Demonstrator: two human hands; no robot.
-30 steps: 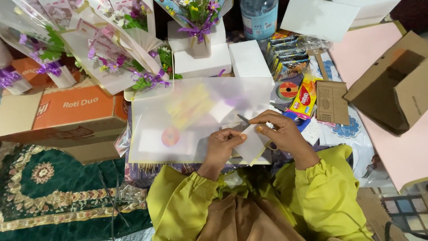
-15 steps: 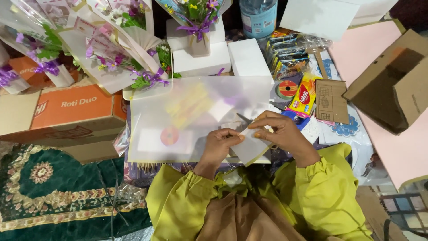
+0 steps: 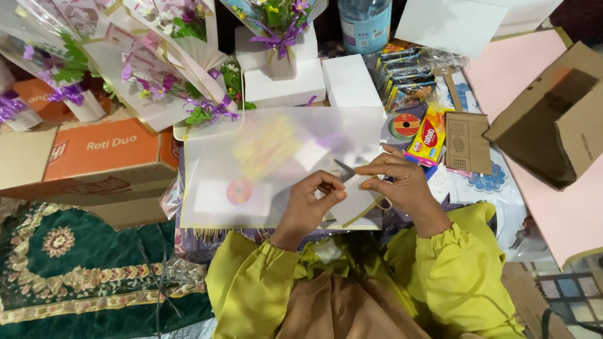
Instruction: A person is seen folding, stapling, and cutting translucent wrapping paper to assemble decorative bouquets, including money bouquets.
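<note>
Both hands work one translucent paper sheet [image 3: 276, 163]: left hand [image 3: 312, 199] pinches its near edge, right hand [image 3: 402, 183] grips scissors [image 3: 347, 171]; slack paper could skew the cut.

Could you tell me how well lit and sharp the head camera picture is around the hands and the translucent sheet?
Head view: even, bright light with soft shadows; the left hand and right hand are fairly sharp on the scissors; the translucent sheet shows what lies under it only as hazy shapes; the top right corner is dark; edges bow slightly.
</note>
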